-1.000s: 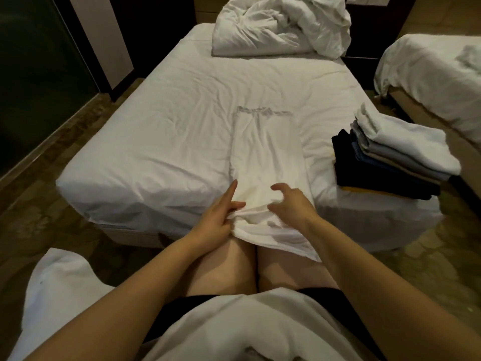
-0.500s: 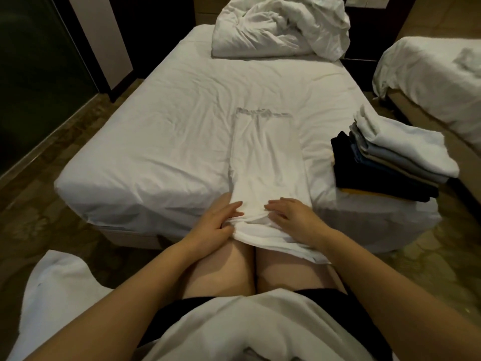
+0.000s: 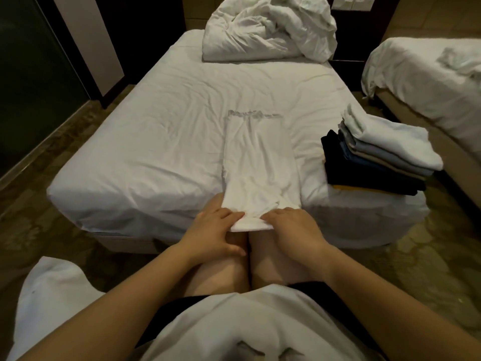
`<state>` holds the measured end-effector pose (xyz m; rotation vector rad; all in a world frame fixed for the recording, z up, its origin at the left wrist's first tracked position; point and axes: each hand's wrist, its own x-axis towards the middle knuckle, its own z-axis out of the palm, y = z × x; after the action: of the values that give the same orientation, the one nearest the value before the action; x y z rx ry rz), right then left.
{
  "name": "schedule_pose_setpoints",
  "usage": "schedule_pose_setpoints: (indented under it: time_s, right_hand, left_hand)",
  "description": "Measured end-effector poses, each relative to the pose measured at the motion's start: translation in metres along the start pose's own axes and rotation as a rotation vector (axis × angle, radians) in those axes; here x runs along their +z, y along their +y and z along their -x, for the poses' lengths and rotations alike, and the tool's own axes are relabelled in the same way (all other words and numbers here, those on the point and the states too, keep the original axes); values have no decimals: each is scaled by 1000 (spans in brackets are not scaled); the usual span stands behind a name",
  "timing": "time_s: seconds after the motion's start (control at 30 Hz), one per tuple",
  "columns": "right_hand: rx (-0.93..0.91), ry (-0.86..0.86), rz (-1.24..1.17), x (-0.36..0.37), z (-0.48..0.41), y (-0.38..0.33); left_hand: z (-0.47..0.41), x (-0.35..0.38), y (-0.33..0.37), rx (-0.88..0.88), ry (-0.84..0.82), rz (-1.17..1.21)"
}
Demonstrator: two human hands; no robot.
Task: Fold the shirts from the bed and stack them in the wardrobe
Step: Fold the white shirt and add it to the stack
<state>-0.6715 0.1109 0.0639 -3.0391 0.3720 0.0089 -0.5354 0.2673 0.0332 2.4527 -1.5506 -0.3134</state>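
Change over last 1 s: right hand (image 3: 294,227), then lifted with fingers spread above the cloth, is now down on the near end of the white cotton shirt folded into a long strip (image 3: 260,162). The flap that draped over the right knee is gathered up; the near edge is now short and straight between the 2 hands.

Grip: left hand (image 3: 213,230) has its fingers laid flat on the near left corner and its thumb splayed away on the thigh, so it presses and does not pinch. The right fingers lie on the near right corner; the thumb is hidden, so I cannot tell whether it pinches.

Judgement: sides done, crosswise fold next. Not yet in the wardrobe, which is out of view.

Position: strip lies on the white-sheeted bed (image 3: 156,126), near end over the edge at the knees, left of the stack of folded dark and pale clothes (image 3: 377,160).

Axis: long axis runs straight away from the person; the far end, grey-marked, points at the crumpled white duvet (image 3: 268,29).
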Motion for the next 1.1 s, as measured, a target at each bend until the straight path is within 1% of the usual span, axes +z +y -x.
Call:
schedule_pose_setpoints:
  time_s: [0.03,0.07,0.1,0.17,0.27,0.33,0.4,0.47,0.53,0.6,0.7,0.77,0.83,0.9,1.03,1.1]
  right_hand:
    - [29,44,-33,-1,5,8]
    - [64,84,-87,-1,11,16]
    - [94,125,-160,0,17,24]
    - [152,223,-309,6,30,38]
    - [273,320,-454,14,43,57]
    - [313,385,-562,14,47,63]
    - [317,490,-665,7,48,60]
    - [318,587,-796,-6,46,54]
    - [317,671,-908,-21,42,48]
    - [297,739,-981,-37,36,44]
    - [273,799,-1227,-61,26,36]
    - [277,797,-1335,-69,23,36]
    - [293,796,-1357,-71,25,41]
    - [281,752,-1349,-71,30,45]
    - [211,508,-1258,-64,42,48]
    - [184,361,-1176,-61,47,50]
  left_hand:
    - [-3,2,1,-5,56,-19]
    - [-5,3,1,-8,128,25]
    - [-6,4,1,-9,201,114]
    - [-7,4,-2,-21,274,298]
    - [-4,2,-10,-1,252,429]
    - [-2,-2,-14,14,242,480]
    - [0,-6,-17,14,329,481]
    - [2,-12,-18,-17,418,540]
    - [1,-23,-13,-86,469,681]
    - [-3,-37,-9,-107,529,837]
    - [-3,-58,-3,-40,560,966]
    - [-5,-63,-2,-3,535,995]
    - [-6,-63,-4,9,491,1016]
    - [-6,-59,-5,5,414,1015]
    - [3,-41,-21,-114,213,1003]
    - [10,-37,-29,-97,132,904]
